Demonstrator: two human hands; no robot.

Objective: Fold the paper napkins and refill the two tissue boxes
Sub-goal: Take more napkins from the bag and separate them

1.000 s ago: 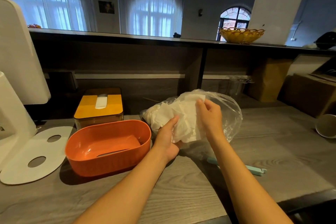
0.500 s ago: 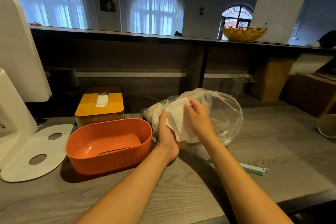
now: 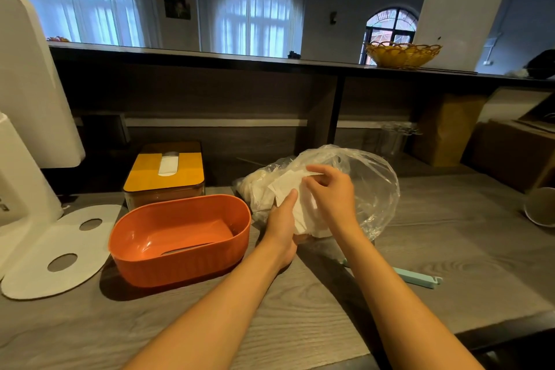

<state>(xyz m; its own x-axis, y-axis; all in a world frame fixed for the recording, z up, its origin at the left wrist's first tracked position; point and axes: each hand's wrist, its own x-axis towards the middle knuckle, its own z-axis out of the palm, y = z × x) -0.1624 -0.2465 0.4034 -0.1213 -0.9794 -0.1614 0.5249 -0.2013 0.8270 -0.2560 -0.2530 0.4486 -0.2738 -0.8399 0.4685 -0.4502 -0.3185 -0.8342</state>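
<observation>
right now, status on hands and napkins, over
Left hand holds the napkin stack from below. Right hand pinches the top napkin's edge. Orange box open, no napkins inside. Plastic bag behind the hands, nothing blocking.

A pale blue plastic clip (image 3: 420, 278) is laid on the grey wood-grain table (image 3: 450, 237). A flat white oval board with two round holes (image 3: 57, 249) is seen at the left. A yellow woven basket (image 3: 402, 54) is set on the dark upper shelf (image 3: 240, 58).
</observation>
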